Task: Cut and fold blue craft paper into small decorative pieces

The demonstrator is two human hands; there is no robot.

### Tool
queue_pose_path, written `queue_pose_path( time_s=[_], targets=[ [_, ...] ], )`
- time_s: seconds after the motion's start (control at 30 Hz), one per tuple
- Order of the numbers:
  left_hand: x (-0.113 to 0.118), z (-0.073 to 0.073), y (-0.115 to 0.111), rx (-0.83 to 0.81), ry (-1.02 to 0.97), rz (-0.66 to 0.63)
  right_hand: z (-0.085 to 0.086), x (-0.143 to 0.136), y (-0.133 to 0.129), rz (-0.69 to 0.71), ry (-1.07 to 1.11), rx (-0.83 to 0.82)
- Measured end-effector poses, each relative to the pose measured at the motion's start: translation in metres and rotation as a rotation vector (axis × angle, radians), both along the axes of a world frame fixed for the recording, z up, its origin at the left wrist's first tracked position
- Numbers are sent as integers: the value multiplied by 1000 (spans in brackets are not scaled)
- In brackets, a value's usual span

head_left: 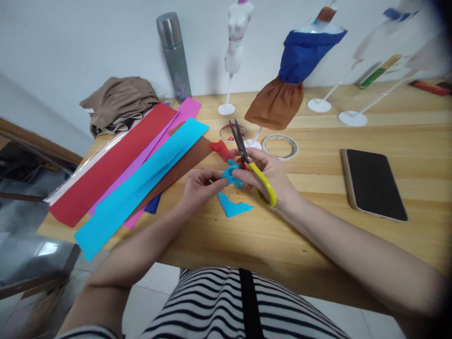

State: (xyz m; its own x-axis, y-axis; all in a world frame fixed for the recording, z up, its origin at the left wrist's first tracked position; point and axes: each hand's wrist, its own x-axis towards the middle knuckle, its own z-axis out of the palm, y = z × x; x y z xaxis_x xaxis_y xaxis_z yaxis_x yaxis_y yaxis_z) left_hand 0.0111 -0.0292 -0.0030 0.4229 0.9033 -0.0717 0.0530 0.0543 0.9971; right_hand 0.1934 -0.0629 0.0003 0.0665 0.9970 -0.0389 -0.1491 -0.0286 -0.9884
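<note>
At the near edge of the counter [318,245], before the striped shirt [208,306], a light blue scrap [233,207] lies flat. Just beyond it, the left hand [203,186] has its grip closed, thumb and finger pinching one side of the small light blue piece [230,175]. The right hand [270,174] has its grip closed on the yellow-handled scissors [266,186], and its thumb also presses the other side of this piece, which is above the counter, between the hands. The blades point away, a little apart. A red piece [221,149] is beside the right fingertips. To the right lies a dark phone [374,181]; to the left, long strips [141,188] in blue, brown, red and pink overlap. Farther are a tape roll [295,149] and a smaller ring [221,133]. Behind them stand a white mannequin [235,52] and a tilted one in a blue and brown dress [300,56]. Near the wall [106,37] are a folded brown cloth [122,99] and a grey-green bottle [176,63].
</note>
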Motion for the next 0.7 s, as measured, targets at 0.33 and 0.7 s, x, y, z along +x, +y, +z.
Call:
queue_pose_path(
  time_s=[0.33, 0.7],
  targets=[
    [-4, 15, 3, -10, 79, -20, 3, 2, 2, 13, -2, -23],
    [-4, 10, 5, 28, 11, -56, -1, 1, 1, 55, -60, -30]
  ],
)
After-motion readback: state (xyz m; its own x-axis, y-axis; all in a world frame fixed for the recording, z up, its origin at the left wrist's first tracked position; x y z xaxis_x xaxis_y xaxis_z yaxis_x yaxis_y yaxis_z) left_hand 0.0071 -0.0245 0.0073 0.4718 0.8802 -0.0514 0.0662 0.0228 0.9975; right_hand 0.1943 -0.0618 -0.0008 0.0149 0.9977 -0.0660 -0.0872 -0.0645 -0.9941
